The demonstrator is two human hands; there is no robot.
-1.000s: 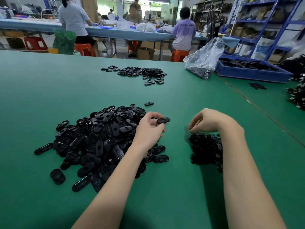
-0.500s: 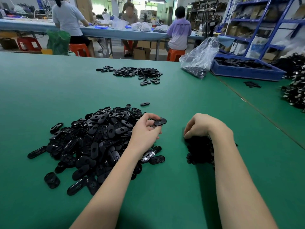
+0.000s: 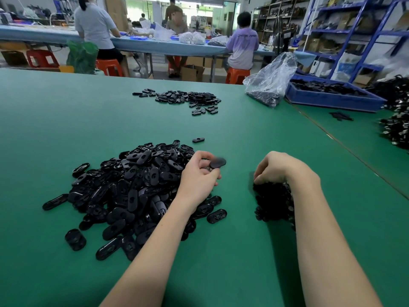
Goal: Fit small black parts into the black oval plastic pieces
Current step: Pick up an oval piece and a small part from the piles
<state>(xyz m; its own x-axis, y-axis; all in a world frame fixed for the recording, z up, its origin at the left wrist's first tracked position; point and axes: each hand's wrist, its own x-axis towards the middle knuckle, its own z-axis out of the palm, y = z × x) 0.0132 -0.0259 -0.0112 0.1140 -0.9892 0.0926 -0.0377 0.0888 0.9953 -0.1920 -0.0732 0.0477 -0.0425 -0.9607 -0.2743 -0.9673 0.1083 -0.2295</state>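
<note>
My single head-worn view looks forward and down, close over the green table (image 3: pixel 66 120), facing 12 o'clock.

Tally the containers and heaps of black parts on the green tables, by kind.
Heaps of black oval plastic pieces: 2, near heap, far heap
Heap of small black parts: 1, under the right hand
Clear plastic bag: 1
Blue plastic tray: 1
Dark heap at the right edge: 1, kind unclear
Total: 6
</note>
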